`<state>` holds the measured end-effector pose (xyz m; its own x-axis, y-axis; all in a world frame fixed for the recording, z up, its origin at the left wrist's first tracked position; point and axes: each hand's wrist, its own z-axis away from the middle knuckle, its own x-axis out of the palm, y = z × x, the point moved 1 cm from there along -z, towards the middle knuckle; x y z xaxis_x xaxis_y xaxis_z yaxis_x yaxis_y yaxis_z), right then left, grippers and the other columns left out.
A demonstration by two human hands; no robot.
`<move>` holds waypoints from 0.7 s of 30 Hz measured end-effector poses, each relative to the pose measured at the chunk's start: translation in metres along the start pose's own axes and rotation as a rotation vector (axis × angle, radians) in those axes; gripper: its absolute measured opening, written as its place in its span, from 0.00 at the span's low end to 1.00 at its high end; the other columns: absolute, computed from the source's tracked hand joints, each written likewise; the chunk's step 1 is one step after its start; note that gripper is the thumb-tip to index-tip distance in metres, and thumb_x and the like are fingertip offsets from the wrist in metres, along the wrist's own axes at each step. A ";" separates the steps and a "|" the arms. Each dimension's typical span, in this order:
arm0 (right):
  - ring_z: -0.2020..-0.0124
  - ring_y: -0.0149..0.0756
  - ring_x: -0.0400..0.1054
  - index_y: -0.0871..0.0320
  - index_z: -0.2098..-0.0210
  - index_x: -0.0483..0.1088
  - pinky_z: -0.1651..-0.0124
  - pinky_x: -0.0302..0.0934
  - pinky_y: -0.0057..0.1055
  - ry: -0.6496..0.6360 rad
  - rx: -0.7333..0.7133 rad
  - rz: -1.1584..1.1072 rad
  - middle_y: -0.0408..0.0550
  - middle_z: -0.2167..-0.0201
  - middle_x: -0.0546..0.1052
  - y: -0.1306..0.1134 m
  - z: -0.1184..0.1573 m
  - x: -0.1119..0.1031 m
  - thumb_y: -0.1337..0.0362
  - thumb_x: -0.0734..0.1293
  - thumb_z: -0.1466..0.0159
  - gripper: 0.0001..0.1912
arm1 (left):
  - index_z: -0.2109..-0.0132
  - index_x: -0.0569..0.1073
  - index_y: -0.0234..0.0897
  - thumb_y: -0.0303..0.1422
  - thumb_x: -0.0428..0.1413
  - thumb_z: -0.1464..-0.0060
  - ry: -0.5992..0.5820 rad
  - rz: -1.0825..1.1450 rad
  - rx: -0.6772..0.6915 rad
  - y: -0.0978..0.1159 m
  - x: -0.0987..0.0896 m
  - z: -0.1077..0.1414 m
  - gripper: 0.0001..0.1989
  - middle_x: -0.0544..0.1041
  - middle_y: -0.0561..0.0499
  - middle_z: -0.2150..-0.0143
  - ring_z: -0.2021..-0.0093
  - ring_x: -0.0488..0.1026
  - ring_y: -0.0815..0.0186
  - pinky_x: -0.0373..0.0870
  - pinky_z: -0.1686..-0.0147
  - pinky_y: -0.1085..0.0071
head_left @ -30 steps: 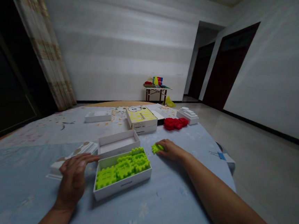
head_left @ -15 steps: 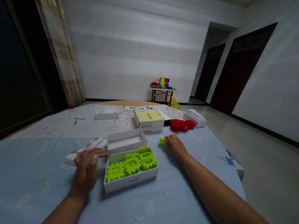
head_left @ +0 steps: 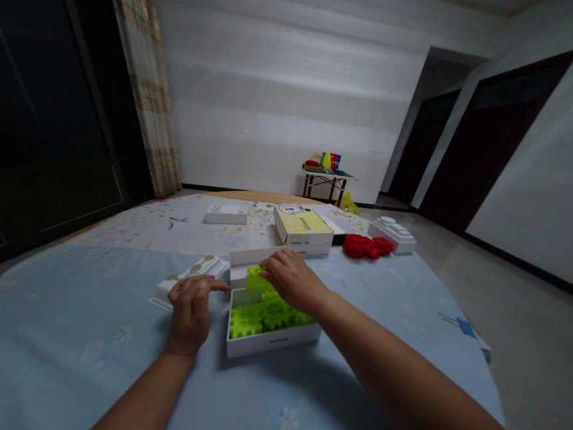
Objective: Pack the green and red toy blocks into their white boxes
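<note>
A low white box point(head_left: 272, 343) stands in front of me, holding several lime-green notched building pieces point(head_left: 245, 319). My right hand point(head_left: 292, 278) is closed on one flat lime-green piece point(head_left: 256, 279), held above the far side of the box. My forearm and hand hide part of the box's right end. At the box's far left corner is my left hand point(head_left: 193, 310), its fingers stretched toward the rim and the fingertips at or touching it. Nothing shows in that hand. Just behind the box is an open white box lid or tray point(head_left: 237, 259), partly covered.
White moulded packaging point(head_left: 211, 267) lies behind my left hand. Farther back are a white box point(head_left: 226, 213), a yellow cartoon box point(head_left: 305, 227), red pieces point(head_left: 367, 246) and another white moulded piece point(head_left: 393, 232). A blue binder clip point(head_left: 465, 326) sits at the right table edge.
My right hand has lifted the green piece from the table right of the box and brought it left over the box. My left hand stays at the rim. The view has shifted slightly.
</note>
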<state>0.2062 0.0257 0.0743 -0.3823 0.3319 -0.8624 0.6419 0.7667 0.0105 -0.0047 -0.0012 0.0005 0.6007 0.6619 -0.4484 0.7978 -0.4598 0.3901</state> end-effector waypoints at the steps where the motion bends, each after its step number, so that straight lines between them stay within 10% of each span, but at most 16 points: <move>1: 0.59 0.39 0.62 0.60 0.58 0.68 0.56 0.54 0.36 -0.037 -0.017 0.023 0.52 0.63 0.72 -0.005 -0.004 0.005 0.61 0.56 0.32 0.13 | 0.68 0.75 0.41 0.33 0.35 0.39 0.012 -0.009 0.013 -0.001 0.000 0.000 0.24 0.79 0.50 0.67 0.58 0.73 0.63 0.55 0.49 0.59; 9: 0.59 0.40 0.63 0.59 0.56 0.70 0.57 0.51 0.36 -0.234 -0.063 0.028 0.53 0.63 0.73 -0.011 -0.010 0.022 0.57 0.58 0.33 0.15 | 0.68 0.74 0.41 0.33 0.35 0.40 0.019 -0.023 -0.017 -0.005 0.001 0.002 0.23 0.79 0.49 0.67 0.58 0.73 0.61 0.56 0.50 0.59; 21: 0.59 0.37 0.65 0.56 0.57 0.72 0.58 0.51 0.33 -0.174 -0.019 -0.095 0.51 0.62 0.75 -0.009 -0.007 0.009 0.62 0.60 0.34 0.11 | 0.67 0.75 0.41 0.34 0.36 0.39 0.071 -0.077 0.071 -0.008 0.005 0.005 0.22 0.79 0.49 0.67 0.59 0.73 0.63 0.57 0.50 0.61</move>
<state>0.1927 0.0257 0.0699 -0.3186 0.1589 -0.9345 0.5955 0.8006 -0.0669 -0.0076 0.0024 -0.0089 0.5340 0.7360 -0.4161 0.8448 -0.4447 0.2975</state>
